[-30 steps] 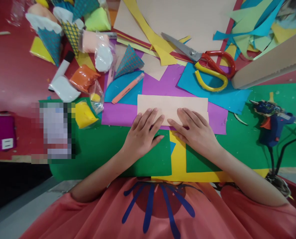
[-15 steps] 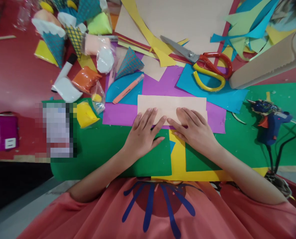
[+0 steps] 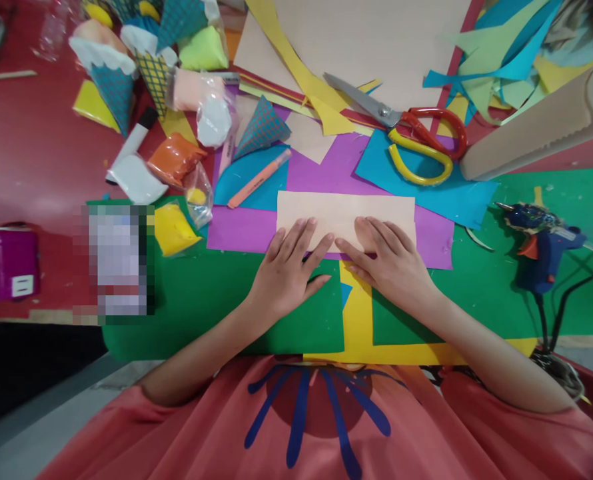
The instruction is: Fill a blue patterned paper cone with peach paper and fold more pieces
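A pale peach sheet of paper (image 3: 346, 208) lies crosswise in front of me, apparently folded into a long strip. Its lower part is under my fingers. My left hand (image 3: 289, 267) rests flat on its left half with the fingers spread. On the right half lies my right hand (image 3: 386, 260), also flat, fingers apart. Beneath the strip is purple paper (image 3: 239, 230), over a green sheet (image 3: 201, 293) and a yellow one (image 3: 359, 313). Neither hand grips anything.
Red-and-yellow-handled scissors (image 3: 396, 127) lie beyond the strip. A blue glue gun (image 3: 541, 247) sits at right, near a peach paper roll (image 3: 536, 127). At left are patterned paper cones (image 3: 114, 93), bagged clay (image 3: 176, 230), and an orange highlighter (image 3: 259, 179).
Both hands stay flat on the peach paper in nearly the same pose. The whole view shifts very slightly; nothing is picked up or let go.
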Tool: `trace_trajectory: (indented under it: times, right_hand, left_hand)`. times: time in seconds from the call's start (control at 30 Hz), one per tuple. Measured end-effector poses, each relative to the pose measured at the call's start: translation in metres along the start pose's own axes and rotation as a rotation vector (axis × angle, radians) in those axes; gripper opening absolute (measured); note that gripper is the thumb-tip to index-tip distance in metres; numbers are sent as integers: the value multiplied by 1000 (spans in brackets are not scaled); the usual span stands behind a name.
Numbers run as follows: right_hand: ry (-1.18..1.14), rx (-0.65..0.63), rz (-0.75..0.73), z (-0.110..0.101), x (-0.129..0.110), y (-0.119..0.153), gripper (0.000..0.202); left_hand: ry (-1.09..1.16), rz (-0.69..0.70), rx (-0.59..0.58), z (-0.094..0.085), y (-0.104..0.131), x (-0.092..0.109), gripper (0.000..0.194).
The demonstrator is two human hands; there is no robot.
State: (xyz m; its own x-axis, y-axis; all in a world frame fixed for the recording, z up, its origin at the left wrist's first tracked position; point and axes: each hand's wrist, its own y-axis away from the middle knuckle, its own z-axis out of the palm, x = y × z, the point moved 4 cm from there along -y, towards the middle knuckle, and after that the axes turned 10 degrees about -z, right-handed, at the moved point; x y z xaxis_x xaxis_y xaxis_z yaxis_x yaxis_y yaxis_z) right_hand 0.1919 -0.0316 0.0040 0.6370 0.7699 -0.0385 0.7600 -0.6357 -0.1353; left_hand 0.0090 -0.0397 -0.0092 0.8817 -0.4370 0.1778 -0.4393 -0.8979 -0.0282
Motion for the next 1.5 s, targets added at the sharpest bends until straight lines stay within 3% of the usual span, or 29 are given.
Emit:
trace_trajectory:
  times: [0.63, 0.8, 1.03, 1.5]
  right_hand:
    - [39, 29, 0, -3, -5, 1, 44]
    - [-52, 15, -100, -5, -13, 2, 45]
    - [20, -8, -85, -10, -13, 1, 43]
    - [217, -67, 133, -39, 13, 60, 35]
  left_hand:
    - [10, 10, 1, 1, 0, -1, 60]
    - [32, 12, -6, 1, 0, -2, 60]
    - [53, 56, -44, 1, 1, -3, 62]
    - [6, 88, -43, -7, -3, 2, 57]
